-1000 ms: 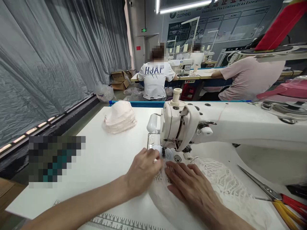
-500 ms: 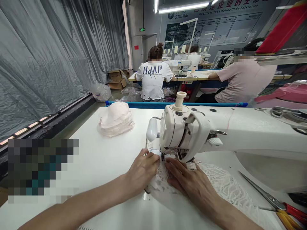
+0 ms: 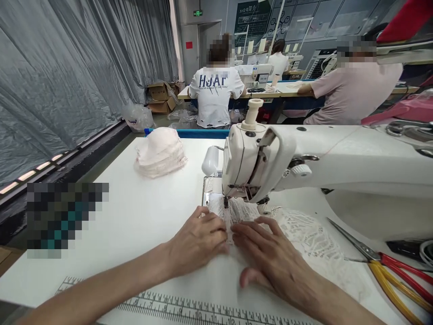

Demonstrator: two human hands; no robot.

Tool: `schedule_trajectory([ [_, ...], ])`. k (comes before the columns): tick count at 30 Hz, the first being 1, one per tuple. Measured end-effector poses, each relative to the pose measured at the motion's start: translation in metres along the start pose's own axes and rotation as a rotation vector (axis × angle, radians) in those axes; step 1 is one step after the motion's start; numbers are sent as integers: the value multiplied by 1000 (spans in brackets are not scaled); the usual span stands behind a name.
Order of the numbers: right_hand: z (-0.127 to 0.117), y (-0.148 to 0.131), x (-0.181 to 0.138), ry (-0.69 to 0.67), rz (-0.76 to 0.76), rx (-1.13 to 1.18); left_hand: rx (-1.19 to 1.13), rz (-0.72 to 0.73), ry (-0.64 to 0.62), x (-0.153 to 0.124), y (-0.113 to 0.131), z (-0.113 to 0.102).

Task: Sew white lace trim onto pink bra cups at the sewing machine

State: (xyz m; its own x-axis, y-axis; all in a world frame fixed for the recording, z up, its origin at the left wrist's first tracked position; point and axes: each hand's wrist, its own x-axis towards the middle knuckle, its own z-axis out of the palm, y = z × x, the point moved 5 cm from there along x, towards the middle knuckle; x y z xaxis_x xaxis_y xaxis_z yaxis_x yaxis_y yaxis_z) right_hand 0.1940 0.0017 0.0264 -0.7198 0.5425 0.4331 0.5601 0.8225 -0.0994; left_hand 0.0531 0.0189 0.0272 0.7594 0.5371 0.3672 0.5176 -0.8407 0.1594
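White lace fabric (image 3: 241, 210) lies under the presser foot (image 3: 226, 202) of a white sewing machine (image 3: 257, 162). My left hand (image 3: 198, 239) is just in front of the foot, its fingers curled on the lace's left edge. To its right, my right hand (image 3: 270, 253) rests flat on the lace, fingers stretched and thumb spread apart. More lace (image 3: 307, 234) spreads out to the right, beneath the machine arm. My hands hide part of the fabric between them.
A pile of pale pink fabric pieces (image 3: 160, 153) sits at the table's far left. Scissors with red and yellow handles (image 3: 375, 257) lie at right. A printed ruler scale (image 3: 189, 311) runs along the near edge. Co-workers (image 3: 216, 97) sit at machines beyond.
Both hands have drawn back toward me from the needle, and more lace shows at the foot. My right thumb has spread out. The view has tilted down, bringing the ruler scale into sight.
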Motion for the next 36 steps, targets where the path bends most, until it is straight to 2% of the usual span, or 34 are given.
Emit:
schedule_trajectory([
  [3, 1, -10, -4, 42, -1, 34, -2, -25, -16, -6, 8, 3],
  [8, 6, -7, -1, 108, 21, 73, 11, -53, 3, -3, 8, 8],
  [15, 2, 2, 1, 121, 112, 202, 67, -76, 178, 0, 3, 7],
  [19, 4, 5, 1, 111, 157, 181, 55, -143, 247, 2, 0, 4],
  [23, 7, 6, 0, 155, 168, 155, 142, -133, 207, 4, 3, 7],
  [30, 9, 0, -3, 60, 134, 230, 166, -93, 112, -4, 6, 10],
  [36, 8, -4, -7, 43, 105, 277, 141, -27, 147, -8, 10, 3],
])
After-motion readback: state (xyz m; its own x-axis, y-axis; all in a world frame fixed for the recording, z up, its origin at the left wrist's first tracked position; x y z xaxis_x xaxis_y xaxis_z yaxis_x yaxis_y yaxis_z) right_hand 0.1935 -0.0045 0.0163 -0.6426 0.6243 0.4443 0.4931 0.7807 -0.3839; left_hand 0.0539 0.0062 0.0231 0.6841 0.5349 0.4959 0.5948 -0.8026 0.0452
